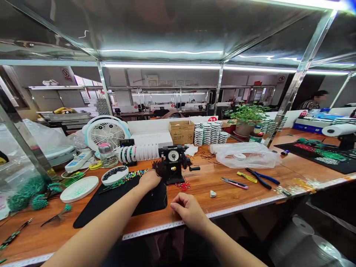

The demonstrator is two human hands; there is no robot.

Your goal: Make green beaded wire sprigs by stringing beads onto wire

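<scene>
Bench: long wooden workbench (211,189) under a steel-framed shelf (155,37), a measuring tape (167,227) along its front edge
Far side: white fan (105,131), cardboard box (181,132), stacks of white spools (206,133)
Right side: clear plastic bag (244,155), blue-handled pliers (260,177)
Mat: black mat (111,207) under both forearms' reach, a round white dish of dark beads (114,175) at its far edge
Winder: black hand-cranked counter with a round dial (172,155), just past the mat
Tuft: dark bristly fibres (158,167) between left hand and winder, their base hidden by that hand
Left hand (149,180): touching the tuft, fingers hidden, grip cannot be told
Right hand (189,211): over the bench, apart from the left, fingers (178,202) curled together; anything held is too small to make out
</scene>
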